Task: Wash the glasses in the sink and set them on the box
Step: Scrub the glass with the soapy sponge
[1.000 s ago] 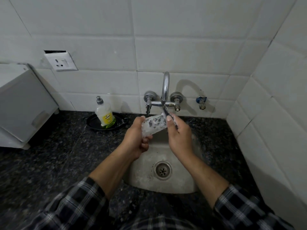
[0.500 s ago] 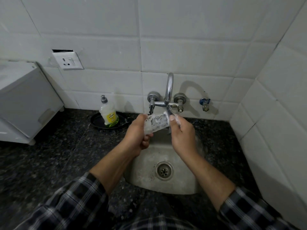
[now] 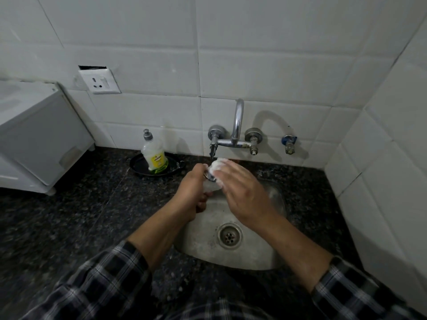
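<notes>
A soapy clear glass [image 3: 213, 174] is held over the steel sink [image 3: 272, 255], just under the tap [image 3: 238, 125]. My left hand [image 3: 191, 192] grips the glass round its lower part. My right hand [image 3: 245, 190] lies over the foamy upper end of the glass with fingers stretched across it, hiding most of the rim. The white box [image 3: 34, 135] stands on the counter at the far left, with nothing visible on its top.
A dish-soap bottle [image 3: 153, 153] stands on a black tray [image 3: 138, 166] left of the tap. Dark granite counter [image 3: 69, 227] surrounds the sink. Tiled walls close in behind and on the right. A wall socket [image 3: 99, 80] sits above the box.
The glass has tilted more upright in my left hand. My right hand has moved from its right end to lie over its top. The view has shifted slightly.
</notes>
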